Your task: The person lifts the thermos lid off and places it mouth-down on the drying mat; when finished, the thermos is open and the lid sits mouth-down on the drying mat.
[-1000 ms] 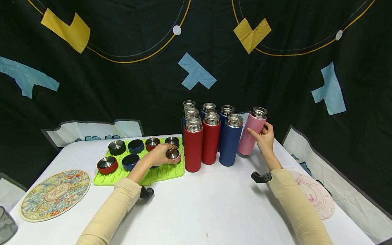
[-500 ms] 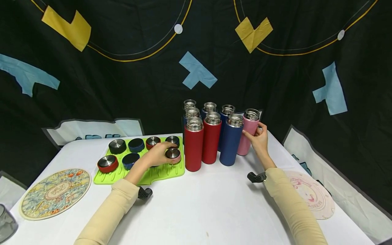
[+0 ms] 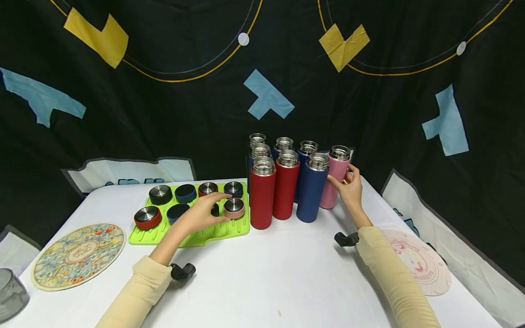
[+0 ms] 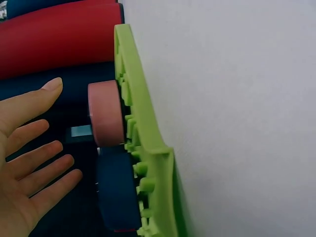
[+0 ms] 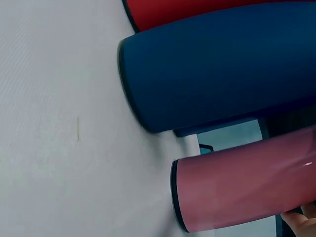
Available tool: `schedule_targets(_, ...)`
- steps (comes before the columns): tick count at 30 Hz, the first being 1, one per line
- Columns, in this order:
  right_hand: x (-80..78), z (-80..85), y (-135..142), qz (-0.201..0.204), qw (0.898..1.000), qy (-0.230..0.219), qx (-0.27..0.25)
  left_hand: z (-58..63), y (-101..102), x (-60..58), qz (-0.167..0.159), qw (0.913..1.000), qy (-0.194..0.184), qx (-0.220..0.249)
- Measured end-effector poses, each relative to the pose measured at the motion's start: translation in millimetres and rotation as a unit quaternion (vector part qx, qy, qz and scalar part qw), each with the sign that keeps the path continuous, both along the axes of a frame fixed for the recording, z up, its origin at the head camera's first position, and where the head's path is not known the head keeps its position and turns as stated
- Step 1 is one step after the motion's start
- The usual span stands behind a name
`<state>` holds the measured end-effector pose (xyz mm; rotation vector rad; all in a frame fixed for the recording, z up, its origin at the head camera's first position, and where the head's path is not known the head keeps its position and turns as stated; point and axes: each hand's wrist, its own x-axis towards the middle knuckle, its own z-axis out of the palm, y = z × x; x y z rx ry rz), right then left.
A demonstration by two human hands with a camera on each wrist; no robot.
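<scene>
My left hand (image 3: 203, 215) is held with fingers and thumb spread, just left of a pink bottle lid (image 3: 234, 210). The left wrist view shows a gap between those fingers and the lid, which rests on the green drying mat (image 3: 231, 231). On the right, a pink thermos bottle (image 3: 337, 175) stands upright without a lid, its steel neck showing. My right hand (image 3: 350, 191) holds it from the right side, thumb across the front and fingers partly hidden by the bottle. Only fingertips (image 5: 296, 223) show at its side in the right wrist view.
Lidless red bottles (image 3: 262, 200) and blue bottles (image 3: 310, 193) stand grouped between the mat and the pink one. Several other lids, such as a red lid (image 3: 147, 219), sit on the mat. A patterned round mat (image 3: 79, 256) and a glass (image 3: 11, 296) lie left, a pink round mat (image 3: 418, 266) right.
The left hand has let go of the pink lid and drawn back left. The right hand has moved the tilted pink bottle left and set it upright beside the blue bottles.
</scene>
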<state>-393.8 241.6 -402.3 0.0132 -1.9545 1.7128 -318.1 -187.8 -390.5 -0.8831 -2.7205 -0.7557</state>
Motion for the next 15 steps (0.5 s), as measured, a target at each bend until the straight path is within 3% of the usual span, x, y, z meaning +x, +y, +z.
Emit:
schedule_targets(7, 7.0, -0.8, 3.6, -0.006, 1.000, 0.018, 0.023, 8.2, -4.5, 14.7, 0.008, 0.9998, 0.010, 0.015)
schedule_targets(15, 39.3, 19.7, -0.3, -0.023, 0.999, 0.039, -0.026, 15.5, -16.6, 33.3, 0.025, 0.9982, 0.027, 0.048)
